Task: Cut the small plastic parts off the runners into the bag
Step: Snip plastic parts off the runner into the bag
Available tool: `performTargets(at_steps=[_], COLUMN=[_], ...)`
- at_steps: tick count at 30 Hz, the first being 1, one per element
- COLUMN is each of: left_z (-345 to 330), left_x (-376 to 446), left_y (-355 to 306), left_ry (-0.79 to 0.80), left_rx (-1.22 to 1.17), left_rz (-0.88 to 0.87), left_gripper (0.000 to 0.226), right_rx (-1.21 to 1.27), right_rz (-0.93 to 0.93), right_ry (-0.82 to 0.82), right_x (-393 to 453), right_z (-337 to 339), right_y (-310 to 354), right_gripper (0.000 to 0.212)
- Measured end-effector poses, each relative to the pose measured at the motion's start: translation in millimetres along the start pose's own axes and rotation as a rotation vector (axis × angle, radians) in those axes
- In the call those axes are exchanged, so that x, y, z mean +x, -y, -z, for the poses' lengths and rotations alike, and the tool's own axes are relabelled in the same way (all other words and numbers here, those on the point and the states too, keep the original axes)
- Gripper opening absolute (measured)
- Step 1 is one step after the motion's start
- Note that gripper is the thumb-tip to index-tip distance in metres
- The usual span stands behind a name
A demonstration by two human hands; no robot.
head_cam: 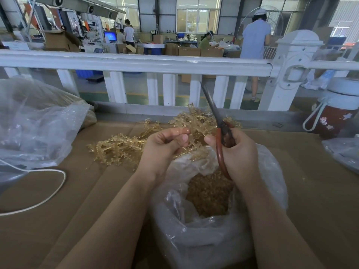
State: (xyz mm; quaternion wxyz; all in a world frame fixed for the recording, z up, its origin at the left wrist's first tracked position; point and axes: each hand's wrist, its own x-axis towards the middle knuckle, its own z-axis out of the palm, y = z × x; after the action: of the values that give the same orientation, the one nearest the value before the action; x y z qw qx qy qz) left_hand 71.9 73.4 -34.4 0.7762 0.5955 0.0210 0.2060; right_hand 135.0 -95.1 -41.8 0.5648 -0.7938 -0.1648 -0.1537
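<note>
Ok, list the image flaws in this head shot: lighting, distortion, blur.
Head view: wide-angle lens bows the white railing; daylight from the far windows looks washed out; soft sheen on the clear bag; the runners and both hands are slightly soft; scissors readable; no hard shadows.

a white railing [136, 64] is seen across the far edge of the cardboard-covered surface [58, 220]. beyond it, a factory hall is lit by daylight from large windows [198, 14]; a grey-green floor [136, 88] and stacked cardboard boxes [60, 40] are visible.
</note>
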Motion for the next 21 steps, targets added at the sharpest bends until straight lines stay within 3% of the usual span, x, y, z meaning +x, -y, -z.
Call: performTargets(at_steps=[11, 21], left_z=[5.6, 6.7], left_x=[5.4, 5.3], left_y=[-1.3, -1.7], left_ry=[-0.049, -0.039], left_rx=[0.063, -0.076], left_rz=[-0.205, -0.160], left_gripper=[0.021, 0.026], right_rx=[-0.325, -0.404], right_rz=[0.180, 0.194], right_ry=[0.231, 0.274], right_x=[-4.7, -3.3], right_z=[-3.6, -3.6], right_y=[-4.2, -6.5], right_gripper=[0.053, 0.056])
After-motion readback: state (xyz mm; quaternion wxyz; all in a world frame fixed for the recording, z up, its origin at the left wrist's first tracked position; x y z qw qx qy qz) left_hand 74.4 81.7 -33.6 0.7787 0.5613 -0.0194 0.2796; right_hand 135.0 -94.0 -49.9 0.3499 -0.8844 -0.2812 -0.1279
